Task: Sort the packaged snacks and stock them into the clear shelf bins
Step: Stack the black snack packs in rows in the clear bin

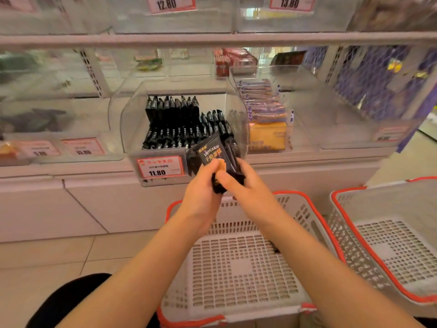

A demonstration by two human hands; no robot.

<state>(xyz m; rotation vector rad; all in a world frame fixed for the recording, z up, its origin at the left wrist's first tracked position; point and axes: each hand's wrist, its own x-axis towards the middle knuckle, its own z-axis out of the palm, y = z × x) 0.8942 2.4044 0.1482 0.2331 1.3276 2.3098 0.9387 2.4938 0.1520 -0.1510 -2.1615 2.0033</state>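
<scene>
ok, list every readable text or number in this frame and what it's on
"DRYCAKE": black snack packet held by left hand and right hand; the characters below are too blurred to read.
"11.80": price tag on the clear bin.
"12.80": top shelf tag.
"13.00": top shelf tag.
"15.80": left tag, blurred.
Other tags and wrappers: unreadable.

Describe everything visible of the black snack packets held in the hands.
The small stack of glossy black foil-like snack packets is gripped at its lower end by both the left hand and right hand. The front packet reads DRYCAKE in pale letters over orange characters. The stack tilts upward, just before the clear plastic shelf bin of matching packets.
</scene>
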